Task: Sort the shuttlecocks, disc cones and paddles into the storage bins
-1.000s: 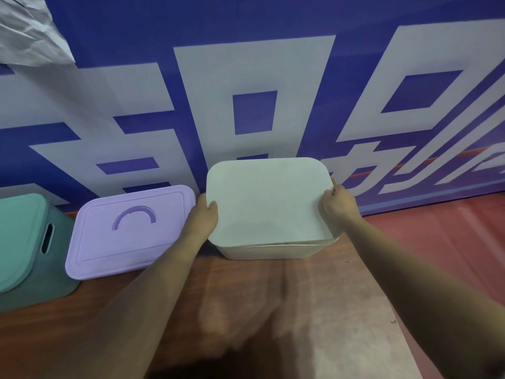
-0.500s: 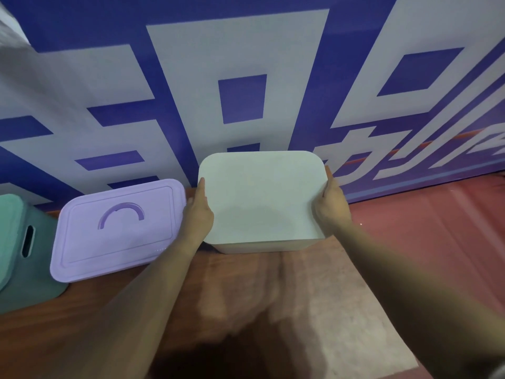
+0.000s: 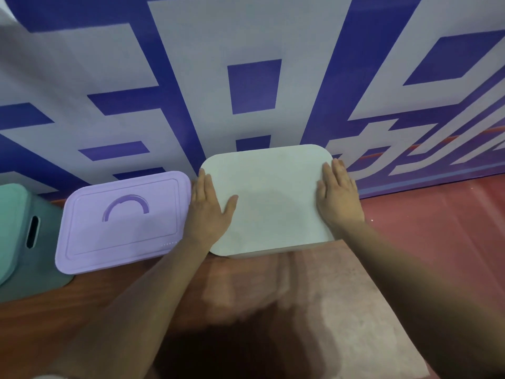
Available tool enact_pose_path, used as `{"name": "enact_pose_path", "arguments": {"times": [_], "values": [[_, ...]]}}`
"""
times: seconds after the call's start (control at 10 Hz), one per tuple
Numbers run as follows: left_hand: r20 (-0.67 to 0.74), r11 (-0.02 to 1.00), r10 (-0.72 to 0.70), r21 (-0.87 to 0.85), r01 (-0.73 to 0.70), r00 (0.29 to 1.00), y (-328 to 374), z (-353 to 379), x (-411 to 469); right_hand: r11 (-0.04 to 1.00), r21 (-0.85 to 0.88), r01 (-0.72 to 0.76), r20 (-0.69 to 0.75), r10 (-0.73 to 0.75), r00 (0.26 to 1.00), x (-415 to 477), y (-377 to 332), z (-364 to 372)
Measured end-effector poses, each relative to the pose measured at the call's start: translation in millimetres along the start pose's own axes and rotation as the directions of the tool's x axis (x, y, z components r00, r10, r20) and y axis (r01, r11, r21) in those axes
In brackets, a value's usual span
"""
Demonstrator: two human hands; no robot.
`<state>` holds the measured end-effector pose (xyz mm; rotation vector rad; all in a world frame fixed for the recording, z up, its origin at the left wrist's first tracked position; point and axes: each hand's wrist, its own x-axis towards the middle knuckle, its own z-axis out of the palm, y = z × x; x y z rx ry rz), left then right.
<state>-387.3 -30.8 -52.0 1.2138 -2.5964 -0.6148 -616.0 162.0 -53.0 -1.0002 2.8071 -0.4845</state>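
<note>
**A:** Where is the pale, rounded-rectangular plastic storage bin (image 3: 273, 253)?

**B:** On the brown wooden table (image 3: 82, 296), against the blue-and-white banner (image 3: 254, 50), with its flat lid (image 3: 273, 192) on top. Just beside it to the left sits a lilac plastic bin (image 3: 123, 236) with an arched handle in its cover. Next comes a teal plastic bin (image 3: 21, 242) with a slot handle.

**A:** And the hands?

**B:** The left hand (image 3: 209, 212) lies flat on the lid's left edge, and the right hand (image 3: 337, 198) on its right edge. Each grip is wide, fingers straight, curled round nothing.
</note>
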Motion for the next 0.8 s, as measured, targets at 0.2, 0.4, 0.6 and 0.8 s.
{"name": "enact_pose_path", "arguments": {"times": [0.2, 0.4, 0.6, 0.8], "values": [[0.078, 0.992, 0.016, 0.124, -0.026, 0.997, -8, 3, 5, 0.999, 0.034, -0.021, 0.009, 0.021, 1.000, -9, -5, 0], [0.126, 0.997, -0.001, 0.080, -0.009, 0.992, -2, -8, 4, 0.997, -0.039, -0.060, 0.046, 0.062, 0.997, -10, -10, -9], [0.113, 0.982, 0.046, 0.176, -0.066, 0.993, 5, -36, 7, 0.984, -0.162, -0.069, 0.082, 0.083, 0.993, -4, -23, -24], [0.106, 0.993, 0.046, 0.104, -0.057, 0.993, 0, -58, -2, 0.990, -0.103, -0.092, 0.031, 0.095, 0.995, 5, -42, -45]]}}
